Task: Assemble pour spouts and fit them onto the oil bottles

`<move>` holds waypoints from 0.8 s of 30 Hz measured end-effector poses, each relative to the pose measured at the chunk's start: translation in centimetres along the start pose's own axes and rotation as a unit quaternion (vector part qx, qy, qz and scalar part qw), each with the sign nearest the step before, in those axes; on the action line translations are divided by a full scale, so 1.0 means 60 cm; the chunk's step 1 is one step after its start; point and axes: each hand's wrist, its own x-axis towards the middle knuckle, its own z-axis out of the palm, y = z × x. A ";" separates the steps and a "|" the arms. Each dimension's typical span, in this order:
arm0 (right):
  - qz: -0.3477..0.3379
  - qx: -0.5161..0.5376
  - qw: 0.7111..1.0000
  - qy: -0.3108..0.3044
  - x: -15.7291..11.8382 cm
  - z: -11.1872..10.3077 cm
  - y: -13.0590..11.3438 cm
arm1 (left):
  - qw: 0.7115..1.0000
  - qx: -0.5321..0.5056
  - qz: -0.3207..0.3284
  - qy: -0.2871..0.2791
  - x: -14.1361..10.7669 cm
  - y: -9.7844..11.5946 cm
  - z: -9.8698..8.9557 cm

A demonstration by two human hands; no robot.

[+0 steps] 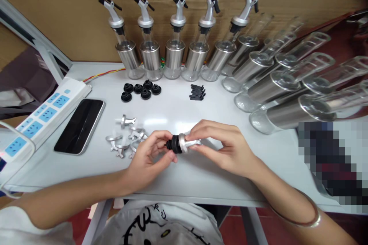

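Observation:
My left hand [156,151] is closed on a ribbed black rubber stopper [173,144]. My right hand [227,145] pinches the stem of a silver pourer spout [184,142] between thumb and fingers. Spout and stopper meet end to end, lying level just above the table's near half; how deep one sits in the other is hidden. Beside my left hand lie several loose silver spouts [122,147]. Farther back are several black stoppers [145,93] in a cluster and a small row of black levers [197,92].
Several glass bottles with steel sleeves [175,54] and fitted pourers line the back. Several bottles without pourers [283,80] crowd the right. At left lie a phone [80,126] and a white power strip [43,118]. A pixelated patch [336,160] covers the right edge.

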 end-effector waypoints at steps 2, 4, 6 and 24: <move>-0.011 -0.004 1.000 -0.001 0.001 -0.001 0.001 | 1.000 0.002 0.002 0.006 0.000 0.000 0.001; -0.019 -0.014 1.000 -0.005 0.001 -0.002 0.002 | 1.000 0.004 -0.009 0.015 0.001 0.000 0.001; -0.029 -0.028 0.999 -0.010 0.001 -0.003 0.004 | 1.000 0.005 -0.022 0.016 0.002 0.001 0.002; -0.021 -0.042 0.999 -0.020 0.001 0.001 0.000 | 1.000 0.018 0.013 0.003 -0.003 -0.004 -0.002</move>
